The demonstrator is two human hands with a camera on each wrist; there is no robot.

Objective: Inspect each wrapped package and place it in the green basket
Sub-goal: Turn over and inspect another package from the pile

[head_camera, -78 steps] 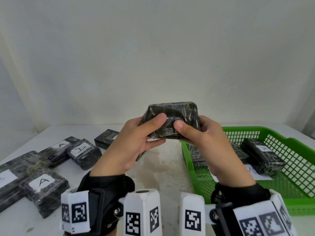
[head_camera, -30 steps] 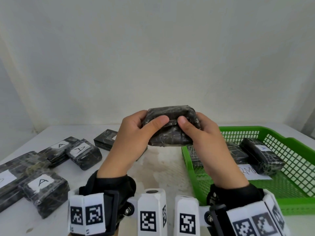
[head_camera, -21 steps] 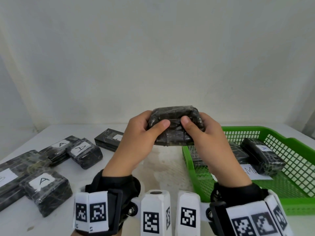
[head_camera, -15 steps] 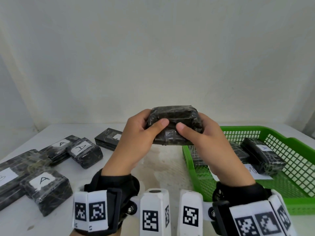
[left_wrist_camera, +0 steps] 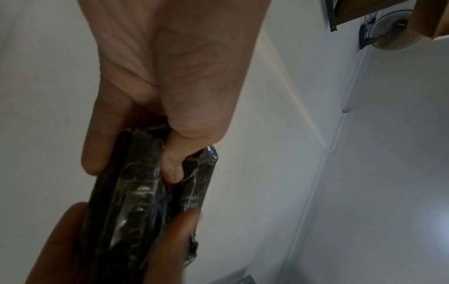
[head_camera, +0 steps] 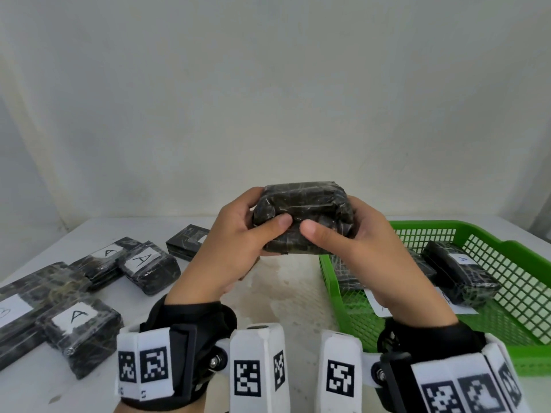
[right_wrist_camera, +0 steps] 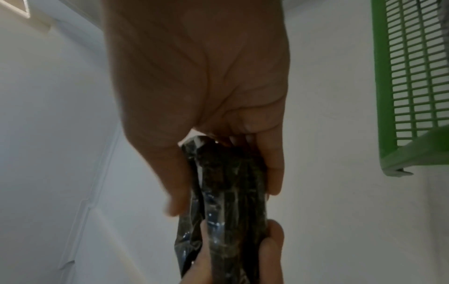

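Behind the white tabletop [head_camera: 292, 296], both hands held a dark film-wrapped rectangular package [head_camera: 301, 217] aloft, left hand [head_camera: 235, 248] and right hand [head_camera: 378, 248] pinching its ends; turning it slowly would expose every face before the green mesh basket [head_camera: 512, 254].

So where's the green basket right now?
In the head view the green basket sits on the table's right side, beside the right hand, with wrapped packages already inside.

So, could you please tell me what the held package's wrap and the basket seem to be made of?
Package: dark contents under what looks like clear, glossy plastic film; it shows creases and bright glints. What is inside cannot be told. Basket: probably rigid moulded plastic, bright green with a smooth rim and even lattice walls.
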